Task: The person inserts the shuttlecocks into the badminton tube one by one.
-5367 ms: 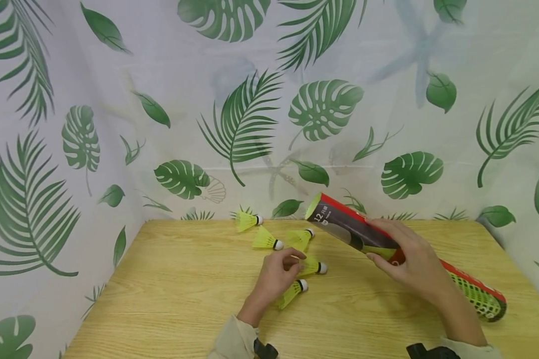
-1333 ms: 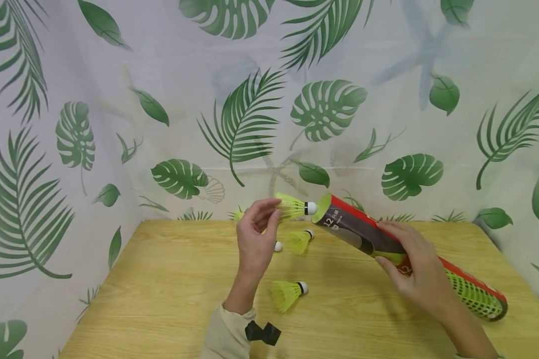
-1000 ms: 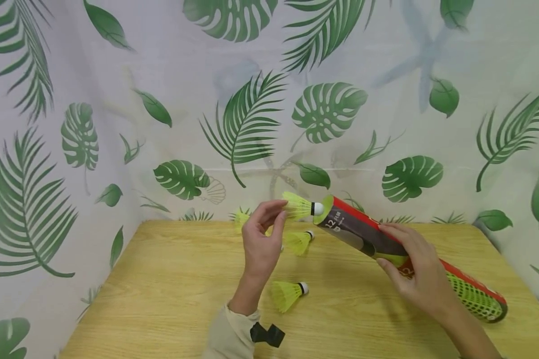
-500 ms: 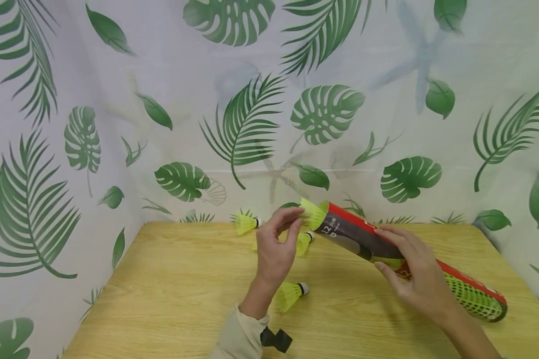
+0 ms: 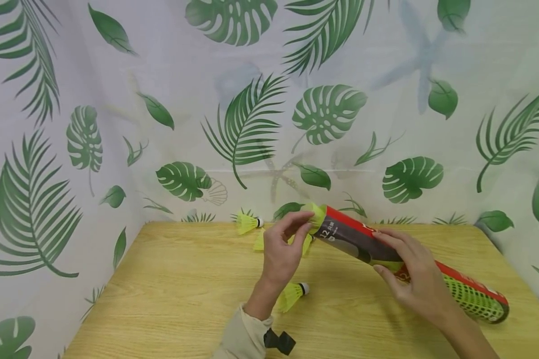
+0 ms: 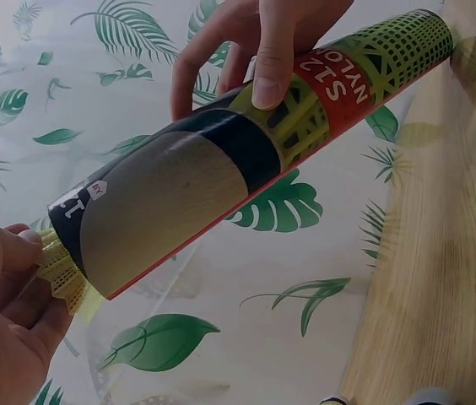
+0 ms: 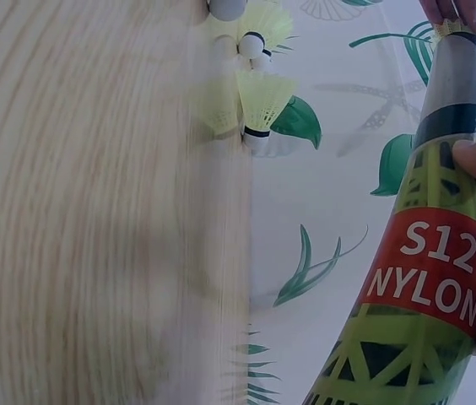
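My left hand pinches a yellow nylon shuttlecock by the open end of its skirt. Its cork is out of sight inside the mouth of a long shuttlecock tube, and part of the skirt still shows outside. My right hand grips the tube around its middle, thumb on the near side. The tube slants, mouth up to the left, its far end low at the right of the table. Printing on it reads "S12 NYLON" in the right wrist view.
Several loose shuttlecocks lie on the wooden table: one at the back edge, one nearer the front, others partly behind my left hand. A leaf-patterned cloth hangs behind the table.
My left hand has picked up a shuttlecock, brought it to the tube's mouth and slid it cork first inside, moving right and down. The right hand keeps its grip on the tube.
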A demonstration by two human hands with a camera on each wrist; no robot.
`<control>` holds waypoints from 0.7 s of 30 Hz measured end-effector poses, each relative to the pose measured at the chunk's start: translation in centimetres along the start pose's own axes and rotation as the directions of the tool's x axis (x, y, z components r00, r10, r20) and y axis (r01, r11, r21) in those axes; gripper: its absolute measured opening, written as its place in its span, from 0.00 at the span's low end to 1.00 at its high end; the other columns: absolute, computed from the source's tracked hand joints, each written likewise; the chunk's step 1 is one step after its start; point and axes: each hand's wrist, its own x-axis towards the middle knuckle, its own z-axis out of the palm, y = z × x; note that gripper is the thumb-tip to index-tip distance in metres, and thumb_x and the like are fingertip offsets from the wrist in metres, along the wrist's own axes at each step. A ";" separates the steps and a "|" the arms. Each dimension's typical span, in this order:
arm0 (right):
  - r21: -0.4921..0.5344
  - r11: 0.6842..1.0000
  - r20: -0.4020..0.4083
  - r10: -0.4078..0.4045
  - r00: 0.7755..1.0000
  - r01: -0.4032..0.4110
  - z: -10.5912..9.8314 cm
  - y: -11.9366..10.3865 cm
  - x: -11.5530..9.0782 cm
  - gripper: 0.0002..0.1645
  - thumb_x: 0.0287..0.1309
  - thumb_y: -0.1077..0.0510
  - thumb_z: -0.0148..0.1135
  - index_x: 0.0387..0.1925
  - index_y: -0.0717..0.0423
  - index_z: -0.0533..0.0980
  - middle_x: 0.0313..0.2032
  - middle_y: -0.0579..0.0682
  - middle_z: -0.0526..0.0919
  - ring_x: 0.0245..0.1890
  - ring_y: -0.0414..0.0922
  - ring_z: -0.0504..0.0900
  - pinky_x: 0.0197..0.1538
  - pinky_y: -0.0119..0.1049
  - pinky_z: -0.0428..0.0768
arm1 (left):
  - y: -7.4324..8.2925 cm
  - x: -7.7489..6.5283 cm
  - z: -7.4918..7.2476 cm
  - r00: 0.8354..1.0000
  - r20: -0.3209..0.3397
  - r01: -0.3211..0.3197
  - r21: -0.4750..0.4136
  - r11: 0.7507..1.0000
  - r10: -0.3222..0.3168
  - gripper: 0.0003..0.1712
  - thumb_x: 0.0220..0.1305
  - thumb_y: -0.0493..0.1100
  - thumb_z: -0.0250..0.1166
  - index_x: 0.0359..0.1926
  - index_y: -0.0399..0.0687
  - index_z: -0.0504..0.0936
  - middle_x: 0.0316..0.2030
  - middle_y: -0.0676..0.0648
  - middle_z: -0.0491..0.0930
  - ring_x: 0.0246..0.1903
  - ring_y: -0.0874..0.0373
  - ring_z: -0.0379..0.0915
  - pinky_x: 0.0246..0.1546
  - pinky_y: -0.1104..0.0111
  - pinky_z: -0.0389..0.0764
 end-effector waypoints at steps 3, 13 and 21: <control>0.004 1.000 -0.004 0.001 1.000 -0.001 0.0 0.0 0.0 0.49 0.46 0.66 0.80 0.70 0.43 0.72 0.66 0.51 0.74 0.65 0.55 0.70 0.62 0.64 0.66 | -0.1 0.0 0.1 1.000 0.020 0.000 -0.013 1.000 0.000 0.12 0.73 0.32 0.62 0.53 0.37 0.84 0.49 0.40 0.86 0.48 0.47 0.84 0.49 0.62 0.85; 0.012 1.000 -0.019 0.003 1.000 -0.003 -0.2 -0.2 0.3 0.48 0.46 0.67 0.80 0.70 0.43 0.73 0.64 0.52 0.76 0.65 0.55 0.70 0.63 0.64 0.66 | -0.1 -0.3 0.4 0.992 0.113 0.066 -0.055 0.996 -0.059 0.14 0.77 0.34 0.57 0.57 0.39 0.84 0.55 0.43 0.84 0.49 0.54 0.82 0.47 0.68 0.83; 0.023 1.000 -0.026 -0.005 1.000 0.005 -0.1 -0.5 1.0 0.48 0.46 0.67 0.80 0.69 0.42 0.74 0.64 0.52 0.76 0.64 0.55 0.71 0.62 0.66 0.66 | -0.2 -0.2 0.2 0.989 0.144 0.031 0.017 0.999 -0.033 0.18 0.80 0.33 0.50 0.63 0.46 0.79 0.55 0.42 0.84 0.41 0.61 0.81 0.29 0.73 0.74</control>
